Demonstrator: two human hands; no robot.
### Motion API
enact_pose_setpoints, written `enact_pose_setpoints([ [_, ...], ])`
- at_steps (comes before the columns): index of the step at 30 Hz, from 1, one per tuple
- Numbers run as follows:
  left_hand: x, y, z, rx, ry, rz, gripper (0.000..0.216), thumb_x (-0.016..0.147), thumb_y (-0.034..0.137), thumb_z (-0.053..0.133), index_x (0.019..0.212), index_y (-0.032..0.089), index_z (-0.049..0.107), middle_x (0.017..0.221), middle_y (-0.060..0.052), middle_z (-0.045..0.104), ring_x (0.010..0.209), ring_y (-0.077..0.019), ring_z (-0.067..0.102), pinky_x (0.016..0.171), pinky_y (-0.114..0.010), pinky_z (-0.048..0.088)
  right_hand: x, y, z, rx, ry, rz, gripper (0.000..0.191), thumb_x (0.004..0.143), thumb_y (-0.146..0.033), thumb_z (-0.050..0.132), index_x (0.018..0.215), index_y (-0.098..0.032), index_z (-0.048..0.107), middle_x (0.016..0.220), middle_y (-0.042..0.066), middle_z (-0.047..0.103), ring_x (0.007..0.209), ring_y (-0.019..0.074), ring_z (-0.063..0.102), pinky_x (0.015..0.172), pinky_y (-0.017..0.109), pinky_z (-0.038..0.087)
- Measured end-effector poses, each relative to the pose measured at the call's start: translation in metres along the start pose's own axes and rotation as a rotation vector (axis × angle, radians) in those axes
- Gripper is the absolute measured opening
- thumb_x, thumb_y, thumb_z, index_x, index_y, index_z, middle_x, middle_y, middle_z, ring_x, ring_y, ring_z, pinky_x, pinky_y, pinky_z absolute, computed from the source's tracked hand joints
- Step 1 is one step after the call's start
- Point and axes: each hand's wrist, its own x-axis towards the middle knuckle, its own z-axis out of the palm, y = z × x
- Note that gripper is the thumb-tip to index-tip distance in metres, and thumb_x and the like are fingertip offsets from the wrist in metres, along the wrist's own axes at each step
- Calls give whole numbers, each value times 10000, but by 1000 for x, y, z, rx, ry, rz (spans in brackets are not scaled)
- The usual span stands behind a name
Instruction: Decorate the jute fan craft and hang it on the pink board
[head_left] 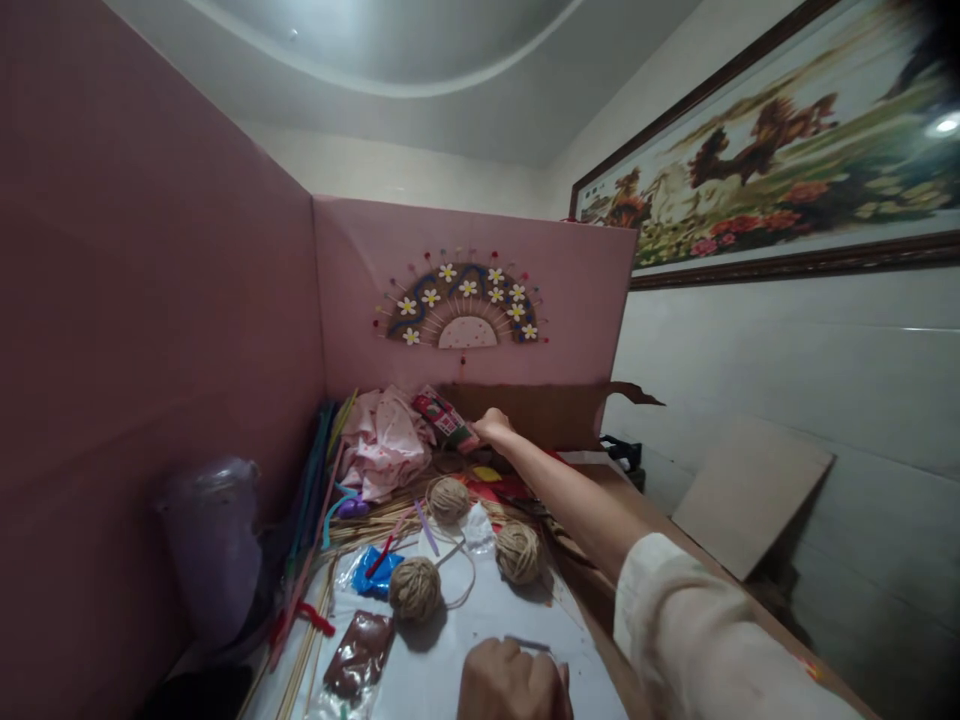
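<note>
Head view: the right hand (pixel 493 424) is closed on the printed packet (pixel 444 416); a firm, uncrushing hold suits it. The left hand (pixel 511 682) shows its back, grip untellable.

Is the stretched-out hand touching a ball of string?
No, the right hand is at the colourful packet, beyond the three balls of string.

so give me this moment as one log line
right hand: at end of printed packet, grip unclear | left hand: curled over white sheet, contents hidden | twine balls: three, beyond left hand
</note>
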Motion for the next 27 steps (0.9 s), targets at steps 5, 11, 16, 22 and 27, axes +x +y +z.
enact_pose_setpoints([
  [5, 8, 8, -10, -18, -90, -83, 236, 775, 100, 492, 568, 195, 433, 455, 5, 487, 424, -136, 486, 475, -307, 236, -47, 26, -43, 27, -66, -106, 206, 721, -335, 632, 687, -141, 694, 573, 51, 647, 620, 154, 630, 594, 216, 436],
  [11, 3, 8, -9, -149, -256, -312, 121, 752, 102, 535, 670, 189, 516, 546, -16, 522, 523, -148, 483, 536, -281, 245, -95, 64, -98, 119, -44, -194, 164, 774, -262, 556, 826, -170, 680, 711, 7, 685, 552, 79, 601, 548, 161, 424],
  [16, 5, 13, -4, -378, -263, -581, 89, 703, 159, 608, 640, 194, 555, 540, -12, 497, 517, -129, 414, 551, -259, 204, -132, 84, -119, 315, -57, -323, 140, 782, -173, 502, 771, -116, 630, 653, 23, 660, 437, 59, 531, 464, 156, 398],
  [22, 5, 16, -6, -92, -428, -460, 187, 819, 233, 463, 669, 189, 565, 560, -13, 535, 528, -146, 472, 533, -254, 208, -191, 101, -95, 404, -180, -470, 246, 830, -318, 534, 682, -125, 569, 561, -3, 574, 464, 62, 493, 475, 168, 365],
  [27, -3, 12, -1, 60, -337, -299, 310, 880, 320, 410, 651, 185, 568, 526, -5, 547, 479, -140, 501, 497, -264, 233, -214, 129, -73, 367, -362, -771, 222, 825, -314, 564, 697, -133, 588, 595, -11, 573, 537, 72, 495, 519, 177, 355],
])
